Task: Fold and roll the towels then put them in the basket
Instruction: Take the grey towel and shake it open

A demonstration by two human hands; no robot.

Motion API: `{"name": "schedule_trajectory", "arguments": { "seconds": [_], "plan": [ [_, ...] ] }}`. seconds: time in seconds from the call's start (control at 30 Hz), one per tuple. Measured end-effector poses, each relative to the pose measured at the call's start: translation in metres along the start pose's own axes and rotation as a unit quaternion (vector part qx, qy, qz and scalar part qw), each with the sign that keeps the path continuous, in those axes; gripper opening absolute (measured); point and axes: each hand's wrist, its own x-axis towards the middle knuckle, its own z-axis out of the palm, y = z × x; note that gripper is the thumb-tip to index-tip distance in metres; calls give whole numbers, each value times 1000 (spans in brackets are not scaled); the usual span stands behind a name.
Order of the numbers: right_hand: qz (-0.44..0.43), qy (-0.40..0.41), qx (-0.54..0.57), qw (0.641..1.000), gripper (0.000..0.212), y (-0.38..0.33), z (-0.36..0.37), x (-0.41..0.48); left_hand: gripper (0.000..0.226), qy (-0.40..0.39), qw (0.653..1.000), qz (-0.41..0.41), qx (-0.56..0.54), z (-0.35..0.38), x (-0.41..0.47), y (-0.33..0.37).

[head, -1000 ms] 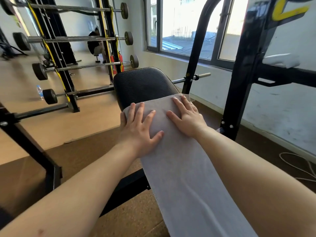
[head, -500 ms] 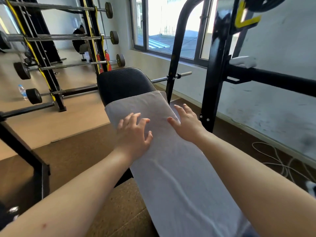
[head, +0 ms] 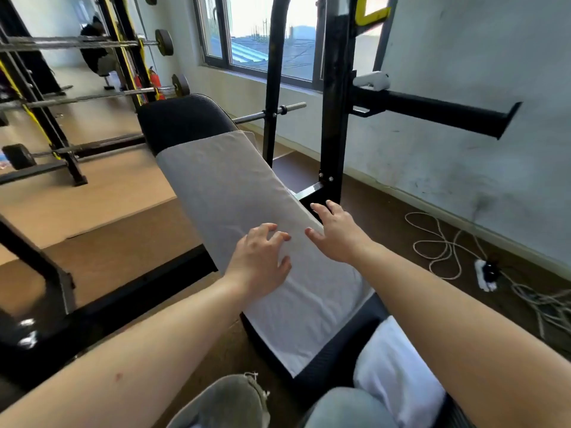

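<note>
Both hands lie on the long grey folded towel [head: 234,193] spread along the black padded bench [head: 182,118]: left hand [head: 262,261] fingers loosely spread, right hand [head: 336,233] fingers splayed at its right edge.

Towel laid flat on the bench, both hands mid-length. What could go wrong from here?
1. The grey towel covers the narrow bench pad edge to edge; the right hand is at its right edge, so a sideways push might slide it off.
2. A lower layer peeks out at the far right corner, so the roll could come out uneven.
3. Creases run by the left hand; rolling may lock them in.
</note>
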Motion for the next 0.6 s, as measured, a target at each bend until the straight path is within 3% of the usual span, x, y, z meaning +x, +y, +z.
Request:
{"name": "schedule_trajectory", "arguments": {
  "seconds": [0.27,0.43,0.6],
  "plan": [
    [54,-50,-17,997,71,38,21,-53,46,-71,995,66,-7,27,-38,22],
    [120,-104,-30,987,71,72,42,-65,31,-117,978,173,6,50,-59,11],
    [166,-130,-10,977,71,91,62,-70,27,-143,966,210,36,65,-74,-2]
  ]
}}
